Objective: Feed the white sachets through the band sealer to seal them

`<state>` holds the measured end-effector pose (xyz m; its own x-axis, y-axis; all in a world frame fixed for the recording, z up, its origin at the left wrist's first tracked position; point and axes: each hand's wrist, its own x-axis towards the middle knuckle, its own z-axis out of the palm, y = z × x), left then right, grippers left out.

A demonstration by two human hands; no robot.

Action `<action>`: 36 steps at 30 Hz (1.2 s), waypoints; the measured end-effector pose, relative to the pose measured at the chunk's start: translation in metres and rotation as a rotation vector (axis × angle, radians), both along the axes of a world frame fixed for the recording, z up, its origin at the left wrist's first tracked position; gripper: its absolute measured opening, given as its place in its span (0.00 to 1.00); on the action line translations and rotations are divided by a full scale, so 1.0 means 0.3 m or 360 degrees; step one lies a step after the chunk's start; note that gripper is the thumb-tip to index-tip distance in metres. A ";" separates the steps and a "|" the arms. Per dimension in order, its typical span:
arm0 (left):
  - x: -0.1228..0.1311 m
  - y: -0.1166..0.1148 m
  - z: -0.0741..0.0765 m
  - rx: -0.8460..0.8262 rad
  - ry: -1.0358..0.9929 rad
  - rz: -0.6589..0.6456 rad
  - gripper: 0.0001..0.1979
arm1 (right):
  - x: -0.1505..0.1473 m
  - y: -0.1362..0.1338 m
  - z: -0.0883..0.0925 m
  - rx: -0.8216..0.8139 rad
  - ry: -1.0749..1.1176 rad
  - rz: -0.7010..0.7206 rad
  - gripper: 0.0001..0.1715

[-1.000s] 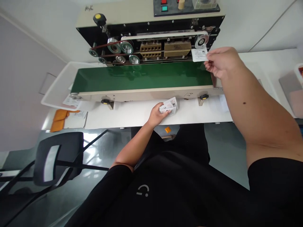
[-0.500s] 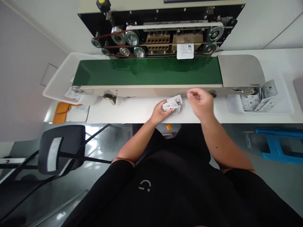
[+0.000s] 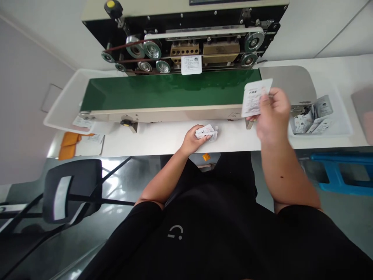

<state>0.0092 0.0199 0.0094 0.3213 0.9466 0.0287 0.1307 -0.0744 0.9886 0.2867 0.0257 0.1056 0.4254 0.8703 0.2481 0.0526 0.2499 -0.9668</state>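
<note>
My right hand (image 3: pixel 272 111) pinches a white printed sachet (image 3: pixel 254 97) between thumb and fingers, held up over the right end of the green conveyor belt (image 3: pixel 140 91). Low over the white table, my left hand (image 3: pixel 194 140) is closed on a few fanned sachets (image 3: pixel 207 132), its thumb lying on top of them. Another white sachet (image 3: pixel 191 65) hangs at the rollers of the band sealing machine (image 3: pixel 186 23), its lower part showing above the belt.
At right, a clear plastic bin (image 3: pixel 344 124) holds several sachets. A second bin (image 3: pixel 58 112) with sachets stands at left beside an orange cloth-like item (image 3: pixel 69 146). A black chair (image 3: pixel 72 190) and a blue stool (image 3: pixel 344 175) stand below the table (image 3: pixel 151 142).
My right hand has moved right and up, and a sachet now shows in it. The sachet in the machine has travelled left. The left hand still holds its sachets.
</note>
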 end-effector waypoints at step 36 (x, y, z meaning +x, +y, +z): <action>-0.009 -0.017 0.018 -0.0064 -0.0046 0.0044 0.24 | -0.049 0.185 0.174 -0.0376 0.0069 -0.0004 0.06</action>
